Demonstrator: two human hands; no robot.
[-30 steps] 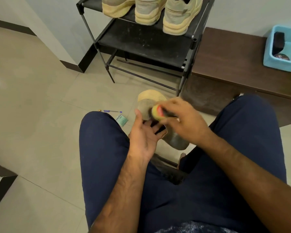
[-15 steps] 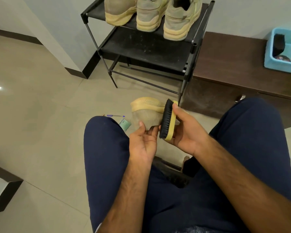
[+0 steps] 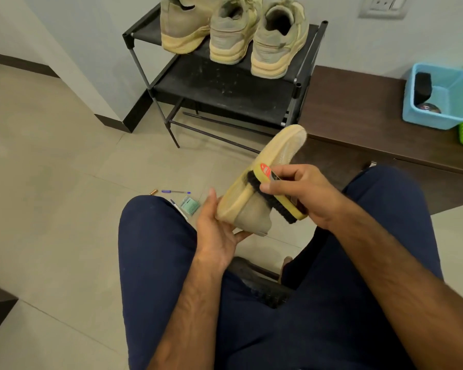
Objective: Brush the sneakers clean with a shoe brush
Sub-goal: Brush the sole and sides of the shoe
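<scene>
Both hands occupied. Cradles with left hand [image 3: 216, 232] the heel of the sneaker [image 3: 263, 180], thumb upright along the sole, fingers curled beneath. Grasps with right hand [image 3: 306, 194] the yellow brush [image 3: 277, 200], fingers wrapped round its back, bristles pressing on the upper just beside the sole edge. Compared with half a second ago: sneaker tipped, toe now pointing up toward the rack [image 3: 225, 86]; brush laid slantwise, no more upright.
</scene>
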